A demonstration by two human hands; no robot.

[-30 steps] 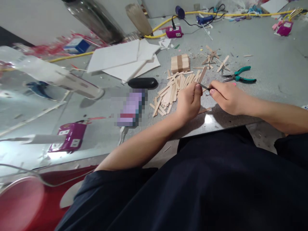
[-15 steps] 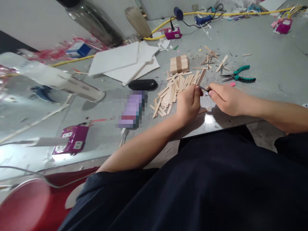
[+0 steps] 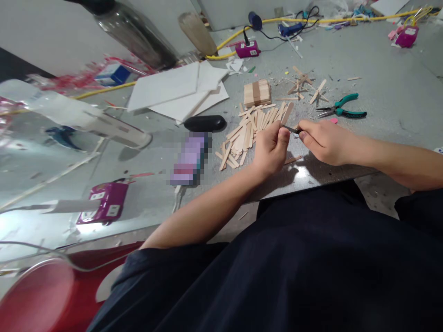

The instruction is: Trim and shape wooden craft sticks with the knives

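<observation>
My left hand (image 3: pixel 272 147) is closed on a wooden craft stick (image 3: pixel 287 112), whose rounded end sticks up past the fingers. My right hand (image 3: pixel 325 142) grips a thin, dark, blade-like tool (image 3: pixel 290 129). Its narrow length reaches across to the left thumb and the stick; the handle is hidden in my fingers. Just behind my left hand spreads a heap of loose craft sticks (image 3: pixel 247 131), with a banded bundle of sticks (image 3: pixel 257 93) beyond it. Teal-handled needle-nose pliers (image 3: pixel 341 109) lie beyond my right hand.
White boards (image 3: pixel 166 87), a black case (image 3: pixel 205 123) and a blurred-out phone (image 3: pixel 188 159) lie to the left. Purple power sockets (image 3: pixel 248 49) and a blue glue gun (image 3: pixel 290 30) sit at the back. A white lamp-like object (image 3: pixel 114 122) leans over the left side.
The craft stick's upper end has shifted slightly left and down, and a little more of the dark tool shows between my hands. Both hands keep their grip; the whole view has shifted slightly.
</observation>
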